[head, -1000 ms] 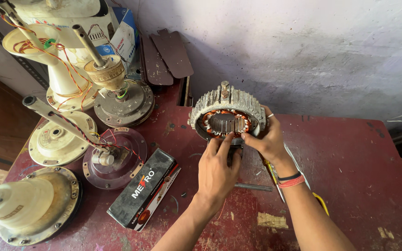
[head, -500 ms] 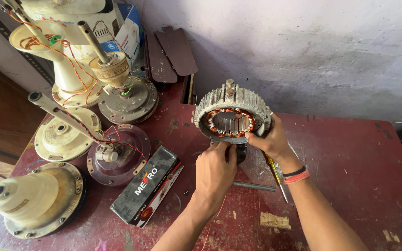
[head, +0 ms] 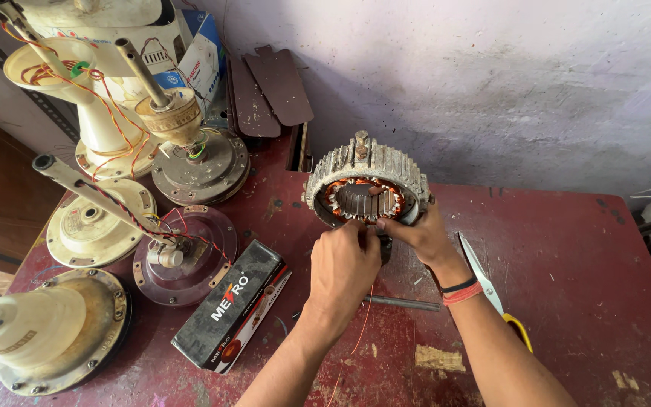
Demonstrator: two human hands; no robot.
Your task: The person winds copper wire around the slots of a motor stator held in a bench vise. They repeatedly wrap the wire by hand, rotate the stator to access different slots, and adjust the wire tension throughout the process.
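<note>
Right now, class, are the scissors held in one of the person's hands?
No: the scissors lie on the red table beside the right forearm, while both the left hand and right hand are on the motor stator.

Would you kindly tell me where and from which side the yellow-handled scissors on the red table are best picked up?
I would take the scissors by the yellow handle loop, at the end nearest the person, coming from above. They lie flat on the table with the blades pointing away toward the wall, partly behind the right forearm, so the handle seems the safer part.
</note>
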